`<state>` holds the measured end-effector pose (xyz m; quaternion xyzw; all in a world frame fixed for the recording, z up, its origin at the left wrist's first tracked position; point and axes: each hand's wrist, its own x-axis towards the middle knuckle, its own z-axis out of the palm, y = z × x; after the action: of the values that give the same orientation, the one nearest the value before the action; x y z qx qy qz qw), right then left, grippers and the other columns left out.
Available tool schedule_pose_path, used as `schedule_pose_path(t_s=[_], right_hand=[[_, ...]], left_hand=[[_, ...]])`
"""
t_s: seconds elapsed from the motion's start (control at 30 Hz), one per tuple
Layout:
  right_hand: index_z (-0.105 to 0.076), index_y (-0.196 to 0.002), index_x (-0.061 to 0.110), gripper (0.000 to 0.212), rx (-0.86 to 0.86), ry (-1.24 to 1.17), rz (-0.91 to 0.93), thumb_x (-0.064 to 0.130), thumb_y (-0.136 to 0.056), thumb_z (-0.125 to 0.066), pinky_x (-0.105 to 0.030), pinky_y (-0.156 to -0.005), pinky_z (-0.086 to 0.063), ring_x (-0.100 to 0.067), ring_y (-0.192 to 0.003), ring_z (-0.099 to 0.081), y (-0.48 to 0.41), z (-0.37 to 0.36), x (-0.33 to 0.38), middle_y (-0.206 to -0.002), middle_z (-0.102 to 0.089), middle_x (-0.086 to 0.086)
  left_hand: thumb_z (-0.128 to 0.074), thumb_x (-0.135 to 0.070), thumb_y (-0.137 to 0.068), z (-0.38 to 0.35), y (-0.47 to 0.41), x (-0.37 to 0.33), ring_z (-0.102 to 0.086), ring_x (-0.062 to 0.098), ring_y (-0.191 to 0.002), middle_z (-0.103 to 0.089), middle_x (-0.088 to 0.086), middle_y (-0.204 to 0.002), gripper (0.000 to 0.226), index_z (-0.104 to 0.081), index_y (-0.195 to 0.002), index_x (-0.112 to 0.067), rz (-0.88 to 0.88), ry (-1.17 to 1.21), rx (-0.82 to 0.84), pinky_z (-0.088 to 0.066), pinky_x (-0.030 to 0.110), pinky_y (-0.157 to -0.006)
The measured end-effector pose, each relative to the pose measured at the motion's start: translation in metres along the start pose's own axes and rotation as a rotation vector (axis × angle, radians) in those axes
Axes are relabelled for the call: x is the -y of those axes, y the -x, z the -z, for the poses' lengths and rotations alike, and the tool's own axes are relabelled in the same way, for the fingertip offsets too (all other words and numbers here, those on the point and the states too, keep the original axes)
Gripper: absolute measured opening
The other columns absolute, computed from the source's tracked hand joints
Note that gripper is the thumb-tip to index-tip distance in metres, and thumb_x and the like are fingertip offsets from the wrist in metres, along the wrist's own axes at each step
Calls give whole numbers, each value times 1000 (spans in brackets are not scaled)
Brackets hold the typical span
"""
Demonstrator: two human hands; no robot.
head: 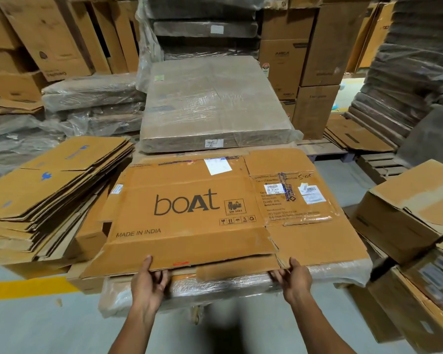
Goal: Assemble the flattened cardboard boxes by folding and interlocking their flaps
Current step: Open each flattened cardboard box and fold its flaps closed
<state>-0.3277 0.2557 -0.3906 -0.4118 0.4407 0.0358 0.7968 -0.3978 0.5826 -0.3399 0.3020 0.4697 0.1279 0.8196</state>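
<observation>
Left of frame: stack of flattened cartons (49,195), fanned out and lying just beside the work pile. Lower centre-left: left hand (149,279) pinches the near flap edge of the flattened boat carton (215,208), thumb on top, fingers curled beneath. The carton lies printed face up at centre frame on a plastic-wrapped bundle (241,286). Upper centre: second wrapped bundle (215,106) behind the carton. Lower centre-right: right hand (294,277) pinches the same near edge, thumb above, fingers below. Right edge: stacked brown boxes (407,210).
</observation>
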Motion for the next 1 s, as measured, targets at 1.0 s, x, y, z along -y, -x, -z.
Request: schedule_pose_path(t_s=[1.0], right_hand=[[-67, -91, -5, 22, 119, 496, 194, 1, -102, -48, -31, -54, -52, -31, -62, -71, 7, -6, 24, -76, -69, -23]], left_hand=[[-60, -22, -101, -33, -54, 73, -41, 16, -45, -55, 10, -67, 27, -60, -77, -10, 145, -776, 419, -27, 22, -44]])
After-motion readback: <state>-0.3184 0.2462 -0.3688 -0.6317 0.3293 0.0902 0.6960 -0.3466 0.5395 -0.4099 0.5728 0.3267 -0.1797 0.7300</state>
